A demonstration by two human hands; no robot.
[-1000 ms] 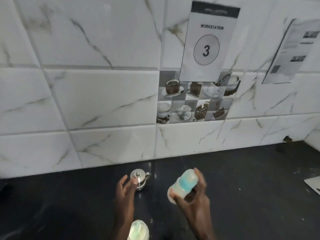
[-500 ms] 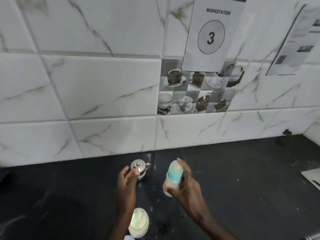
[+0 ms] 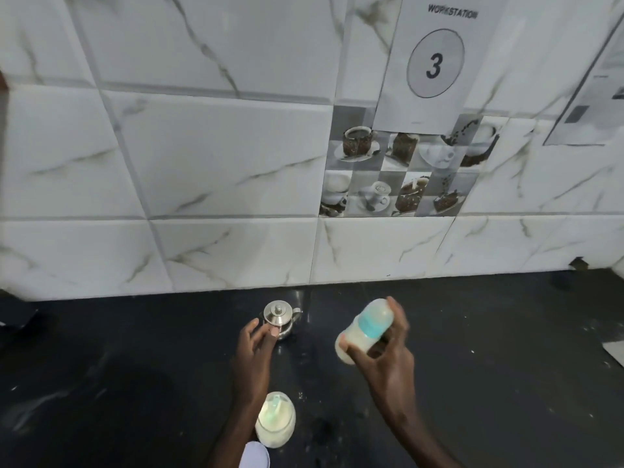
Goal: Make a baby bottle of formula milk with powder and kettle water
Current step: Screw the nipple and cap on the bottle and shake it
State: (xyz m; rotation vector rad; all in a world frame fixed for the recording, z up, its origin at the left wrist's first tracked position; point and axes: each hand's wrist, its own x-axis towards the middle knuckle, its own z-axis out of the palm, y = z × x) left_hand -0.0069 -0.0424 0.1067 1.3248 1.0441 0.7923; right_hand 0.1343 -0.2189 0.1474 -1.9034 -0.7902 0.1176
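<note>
My right hand (image 3: 385, 352) grips a baby bottle (image 3: 366, 327) with a teal collar and clear cap, holding it tilted in the air above the black counter; it holds milky liquid. My left hand (image 3: 255, 346) hovers with fingers apart, its fingertips against a small steel kettle (image 3: 280, 317) that stands near the tiled wall. A clear jar of white powder (image 3: 275, 420) with a pale green scoop inside stands open on the counter beside my left forearm.
The black counter (image 3: 489, 383) runs along a white marble-tiled wall with a "Workstation 3" sheet (image 3: 435, 62). A pale lid (image 3: 255, 456) lies at the bottom edge. A light flat object (image 3: 614, 352) pokes in at the right edge.
The bottle in my right hand has swung from tilted to upright and back to tilted. My left hand stays at the kettle. The view has tipped slightly downward.
</note>
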